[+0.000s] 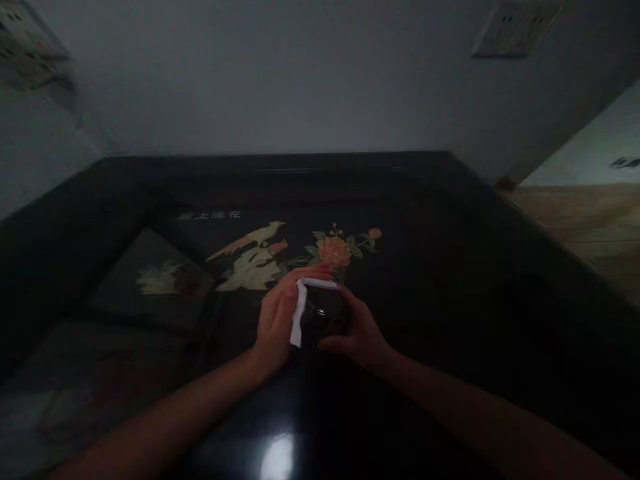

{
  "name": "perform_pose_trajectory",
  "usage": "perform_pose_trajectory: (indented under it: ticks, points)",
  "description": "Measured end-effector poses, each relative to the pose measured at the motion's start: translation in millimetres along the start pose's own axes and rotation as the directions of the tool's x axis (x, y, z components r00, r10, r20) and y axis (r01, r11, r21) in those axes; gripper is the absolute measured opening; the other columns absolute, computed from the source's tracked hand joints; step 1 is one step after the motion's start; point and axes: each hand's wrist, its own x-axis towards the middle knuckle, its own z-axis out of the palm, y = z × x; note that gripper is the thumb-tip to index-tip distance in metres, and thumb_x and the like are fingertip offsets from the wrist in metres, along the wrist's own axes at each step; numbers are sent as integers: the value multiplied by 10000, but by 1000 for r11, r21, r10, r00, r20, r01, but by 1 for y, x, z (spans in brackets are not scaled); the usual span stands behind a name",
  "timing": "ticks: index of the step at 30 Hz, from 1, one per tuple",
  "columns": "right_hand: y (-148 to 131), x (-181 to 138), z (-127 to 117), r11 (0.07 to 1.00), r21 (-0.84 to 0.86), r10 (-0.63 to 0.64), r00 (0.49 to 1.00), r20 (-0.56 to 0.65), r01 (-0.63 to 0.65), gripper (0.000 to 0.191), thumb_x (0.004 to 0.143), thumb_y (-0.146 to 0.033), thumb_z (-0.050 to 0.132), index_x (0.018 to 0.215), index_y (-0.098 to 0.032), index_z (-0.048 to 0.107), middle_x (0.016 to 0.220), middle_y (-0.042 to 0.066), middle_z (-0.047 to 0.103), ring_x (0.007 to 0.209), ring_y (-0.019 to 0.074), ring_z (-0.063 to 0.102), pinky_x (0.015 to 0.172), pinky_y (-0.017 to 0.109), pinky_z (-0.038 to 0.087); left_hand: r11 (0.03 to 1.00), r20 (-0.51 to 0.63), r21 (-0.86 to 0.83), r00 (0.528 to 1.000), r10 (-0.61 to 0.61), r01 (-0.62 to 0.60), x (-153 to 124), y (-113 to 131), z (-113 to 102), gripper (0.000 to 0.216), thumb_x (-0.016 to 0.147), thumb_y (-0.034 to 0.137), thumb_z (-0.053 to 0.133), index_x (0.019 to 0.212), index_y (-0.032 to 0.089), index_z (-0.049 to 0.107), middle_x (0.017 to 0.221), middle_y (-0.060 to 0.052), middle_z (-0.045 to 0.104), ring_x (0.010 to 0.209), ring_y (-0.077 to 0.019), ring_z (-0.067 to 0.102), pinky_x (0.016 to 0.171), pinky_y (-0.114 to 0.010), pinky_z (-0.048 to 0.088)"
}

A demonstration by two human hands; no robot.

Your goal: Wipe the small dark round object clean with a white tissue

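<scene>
In the middle of the head view, both hands are around a dark, glossy, rounded object (324, 312), which may be a glass or jar; the dim light hides its exact kind. My left hand (281, 310) is closed on a white sheet like a tissue (299, 315), pressing it along the object's left side and far edge. From the right, my right hand (361, 333) grips the object, its thumb across the near side. Beneath them lies a black glossy tabletop (400, 373).
A bird-and-flower picture (253, 257) decorates the tabletop, with written characters at its upper left. The table's far edge meets a grey wall (260, 80). Sockets (517, 27) sit on the wall at upper right. Wooden flooring (585, 213) shows at the right.
</scene>
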Motion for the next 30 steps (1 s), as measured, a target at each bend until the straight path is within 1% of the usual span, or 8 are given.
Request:
perform_pose_trajectory:
  ticks: [7,12,15,20,22,25,27,30]
  points:
    - [8,3,1,999,-20,-45,999,-14,45,740,567,-426,840,1208,-224,531,1107,54,656,968,233,615,849,347,481,855,163,328,916,367,-401,-3,-4,-6,315,950,211,320,1098,159,593,1118,-111,649,1147,-203,558,1037,-413,404]
    - [7,3,0,998,14,-63,998,-19,63,607,638,-444,788,1159,-230,561,1072,46,662,936,228,624,804,336,503,747,287,394,844,453,-535,3,-4,-6,312,919,153,359,1150,153,567,1142,-114,656,1155,-199,559,1052,-416,396]
    - [9,3,-1,1000,1,-21,999,-38,21,657,607,-410,817,1179,-229,547,1064,47,663,935,229,624,834,354,496,841,224,337,903,366,-424,3,-4,-6,317,932,168,344,1127,161,592,1149,-107,657,1160,-204,559,1057,-421,387]
    - [13,2,-5,1000,6,2,1000,-20,-2,789,541,-486,841,1214,-221,527,1107,77,660,1024,266,616,899,397,482,999,54,24,998,-24,23,4,-9,-4,412,958,317,294,1013,162,671,1139,-100,667,1104,-232,593,992,-387,440]
    - [12,2,-5,1000,4,-1,1000,-17,1,832,523,-531,835,1224,-217,517,1131,91,656,1060,281,610,918,411,479,965,18,-117,972,-233,233,6,-10,-2,412,940,357,332,967,161,694,1077,-91,694,1050,-245,620,954,-380,466]
    - [9,2,-4,1000,1,-15,1000,3,15,845,520,-533,837,1231,-218,507,1151,99,652,1085,287,607,925,417,483,822,38,-286,863,-503,492,8,-10,1,385,900,399,412,953,154,706,1018,-90,714,955,-257,656,863,-380,511]
    - [8,3,-3,1000,2,-21,1000,11,21,839,519,-520,843,1229,-222,509,1147,96,654,1082,284,611,918,413,490,784,15,-296,824,-567,545,8,-7,2,378,883,414,445,949,147,706,1016,-93,715,957,-264,655,846,-381,517]
    - [8,2,-3,1000,16,-3,1000,14,3,854,505,-515,850,1231,-224,507,1135,90,656,1059,281,618,896,407,502,909,-46,-136,914,-404,395,5,-2,1,380,916,389,404,949,151,698,1061,-95,704,1047,-255,625,921,-384,485]
